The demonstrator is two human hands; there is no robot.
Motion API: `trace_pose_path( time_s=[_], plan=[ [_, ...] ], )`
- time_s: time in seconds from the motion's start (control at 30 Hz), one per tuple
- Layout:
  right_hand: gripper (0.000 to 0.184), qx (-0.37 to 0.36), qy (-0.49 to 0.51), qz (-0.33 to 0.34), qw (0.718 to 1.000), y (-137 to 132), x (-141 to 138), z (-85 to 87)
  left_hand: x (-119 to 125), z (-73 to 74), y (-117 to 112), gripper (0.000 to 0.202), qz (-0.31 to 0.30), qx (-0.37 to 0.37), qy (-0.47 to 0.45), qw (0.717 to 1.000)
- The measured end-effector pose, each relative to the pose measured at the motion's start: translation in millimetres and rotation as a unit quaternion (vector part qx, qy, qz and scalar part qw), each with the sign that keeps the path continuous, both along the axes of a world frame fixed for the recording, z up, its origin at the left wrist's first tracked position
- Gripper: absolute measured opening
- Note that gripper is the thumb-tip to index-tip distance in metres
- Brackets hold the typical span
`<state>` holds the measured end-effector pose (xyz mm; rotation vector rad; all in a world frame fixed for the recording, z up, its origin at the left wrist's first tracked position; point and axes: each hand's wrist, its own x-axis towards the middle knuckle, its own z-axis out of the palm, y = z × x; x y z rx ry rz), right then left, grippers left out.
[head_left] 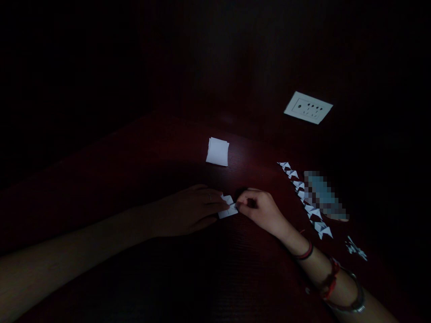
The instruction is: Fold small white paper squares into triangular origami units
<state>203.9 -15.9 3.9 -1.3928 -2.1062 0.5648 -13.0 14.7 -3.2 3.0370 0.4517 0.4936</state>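
A small piece of folded white paper [227, 212] lies on the dark red table between my two hands. Flat over its left side, my left hand [198, 208] has its fingers stretched out, with fingertips pressing on the paper. My right hand [261, 208] pinches the paper's right edge between thumb and forefinger, the other fingers curled. Beyond the hands sits a stack of square white paper sheets [217, 152]. To the right of my right hand, several folded white paper pieces [312, 211] form a slanting row.
A blurred-out, long bluish object [326, 195] lies beside the row. Nearer on the right is a small pile of white scraps [356, 249]. A white power socket [308, 108] is on the dark surface behind. The room is very dim.
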Motion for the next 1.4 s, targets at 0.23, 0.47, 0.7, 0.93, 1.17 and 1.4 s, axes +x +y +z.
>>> trace_pose_path(
  time_s=[0.23, 0.47, 0.7, 0.93, 1.17, 1.4],
  plan=[
    [0.009, -0.015, 0.003, -0.017, 1.0, 0.8, -1.6, 0.0, 0.8, -1.7, 1.2, 0.033, -0.003, -0.001, -0.01, 1.0],
    [0.009, -0.022, -0.003, -0.031, 0.999, 1.6, -2.9, 0.5, 1.4, -1.2, -1.0, 0.036, 0.013, -0.014, 0.001, 1.0],
    [0.008, -0.026, -0.004, -0.037, 0.999, 1.6, -4.0, 0.1, 1.5, -1.3, -0.1, 0.032, 0.006, -0.012, -0.006, 1.0],
    [0.008, -0.03, -0.001, -0.04, 0.999, 2.2, -4.4, 0.7, 2.8, -0.1, -1.5, 0.034, 0.023, -0.013, -0.002, 1.0],
    [0.007, -0.021, -0.008, -0.042, 0.999, 2.7, -3.5, -1.1, 4.9, -3.4, -2.0, 0.033, 0.041, -0.012, -0.009, 0.999],
    [0.007, -0.017, -0.013, -0.046, 0.999, 2.5, -4.0, 0.0, 3.9, 2.4, -2.6, 0.041, 0.051, -0.031, 0.006, 0.998]
  ],
)
